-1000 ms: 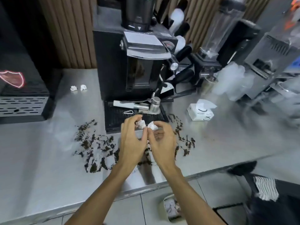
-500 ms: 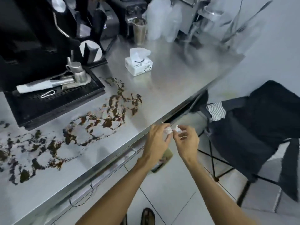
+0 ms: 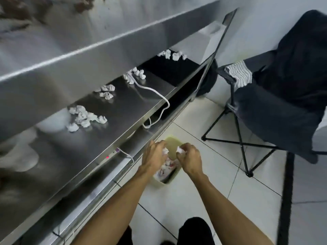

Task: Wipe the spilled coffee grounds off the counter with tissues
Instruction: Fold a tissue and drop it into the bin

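Observation:
I look down past the steel counter edge [image 3: 99,44] to the floor. My left hand [image 3: 153,156] holds a crumpled white tissue wad [image 3: 165,150] in its fingers. My right hand [image 3: 190,156] pinches a second small tissue wad [image 3: 180,149]. Both hands hover right above a pale green waste bin [image 3: 172,144] on the floor, which has crumpled tissues inside. Brown coffee grounds [image 3: 83,5] show blurred on the counter top at the upper left.
A lower steel shelf [image 3: 123,106] carries several heaps of crumpled tissues [image 3: 83,118] and a white cable [image 3: 155,96]. A black folding chair [image 3: 276,106] draped with dark cloth stands on the white tiled floor to the right.
My view has swung from the counter top down to the floor. Both hands, still holding the tissue wads, have moved off the counter edge and down over the waste bin.

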Tool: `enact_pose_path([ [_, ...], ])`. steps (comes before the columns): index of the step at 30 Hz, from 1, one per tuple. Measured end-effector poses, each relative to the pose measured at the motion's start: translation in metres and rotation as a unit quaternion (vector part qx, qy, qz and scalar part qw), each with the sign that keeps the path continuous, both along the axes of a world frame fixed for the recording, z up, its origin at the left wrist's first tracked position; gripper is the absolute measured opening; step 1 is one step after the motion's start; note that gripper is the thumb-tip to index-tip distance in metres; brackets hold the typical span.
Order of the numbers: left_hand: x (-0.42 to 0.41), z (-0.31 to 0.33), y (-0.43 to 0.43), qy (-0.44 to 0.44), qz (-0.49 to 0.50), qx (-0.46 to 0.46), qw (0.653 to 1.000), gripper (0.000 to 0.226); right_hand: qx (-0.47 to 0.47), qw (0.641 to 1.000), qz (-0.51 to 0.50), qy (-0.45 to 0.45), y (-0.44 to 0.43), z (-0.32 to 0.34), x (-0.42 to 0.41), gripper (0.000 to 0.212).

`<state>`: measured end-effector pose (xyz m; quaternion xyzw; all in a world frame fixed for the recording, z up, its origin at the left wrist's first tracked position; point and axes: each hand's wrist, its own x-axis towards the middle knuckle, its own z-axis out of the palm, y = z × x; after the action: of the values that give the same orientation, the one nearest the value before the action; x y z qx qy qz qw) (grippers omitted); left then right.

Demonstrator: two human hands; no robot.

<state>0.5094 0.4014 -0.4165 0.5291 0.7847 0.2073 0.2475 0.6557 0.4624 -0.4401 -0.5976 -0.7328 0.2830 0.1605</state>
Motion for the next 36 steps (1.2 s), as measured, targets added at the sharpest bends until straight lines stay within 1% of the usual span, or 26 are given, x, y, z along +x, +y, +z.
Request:
enact_pose_path([
  [2, -0.002, -0.029, 0.011, -0.025, -0.017, 0.007, 1.0, 0.052, 0.0, 1.0, -0.004, -0.001, 0.008, -0.03, 0.0, 0.033],
  [4, -0.002, -0.044, 0.018, -0.036, -0.038, 0.004, 0.999, 0.054, 0.002, 1.0, -0.004, 0.0, 0.013, -0.047, 0.001, 0.037],
  [6, -0.003, -0.043, 0.023, -0.018, -0.039, 0.017, 0.999, 0.049, 0.009, 1.0, -0.011, 0.006, 0.015, -0.045, 0.001, 0.035],
  [8, -0.002, -0.028, 0.025, -0.01, -0.028, 0.032, 0.999, 0.041, 0.019, 0.999, -0.022, 0.029, 0.014, -0.026, 0.0, 0.029],
  [11, 0.006, 0.021, 0.023, -0.007, -0.004, 0.073, 0.997, 0.023, 0.054, 0.996, -0.022, 0.062, 0.008, 0.031, -0.001, 0.016],
  [14, 0.02, 0.089, 0.022, -0.013, 0.019, 0.139, 0.99, 0.023, 0.108, 0.989, -0.008, 0.103, 0.001, 0.109, -0.003, 0.007],
  [17, 0.035, 0.172, 0.024, -0.03, 0.04, 0.209, 0.977, 0.022, 0.15, 0.98, 0.018, 0.126, -0.002, 0.204, -0.008, 0.006],
  [21, 0.045, 0.274, 0.026, -0.066, 0.113, 0.281, 0.951, 0.022, 0.193, 0.968, 0.041, 0.152, 0.002, 0.314, -0.017, 0.007],
  [27, 0.022, 0.42, 0.028, -0.056, 0.178, 0.375, 0.908, 0.022, 0.253, 0.938, 0.111, 0.209, 0.017, 0.46, -0.048, 0.005],
  [31, -0.014, 0.474, 0.012, -0.023, 0.229, 0.422, 0.877, 0.02, 0.283, 0.916, 0.177, 0.221, 0.008, 0.52, -0.089, 0.004],
  [36, -0.079, 0.499, -0.044, 0.05, 0.271, 0.453, 0.848, 0.026, 0.293, 0.878, 0.289, 0.243, -0.032, 0.547, -0.156, 0.015],
])
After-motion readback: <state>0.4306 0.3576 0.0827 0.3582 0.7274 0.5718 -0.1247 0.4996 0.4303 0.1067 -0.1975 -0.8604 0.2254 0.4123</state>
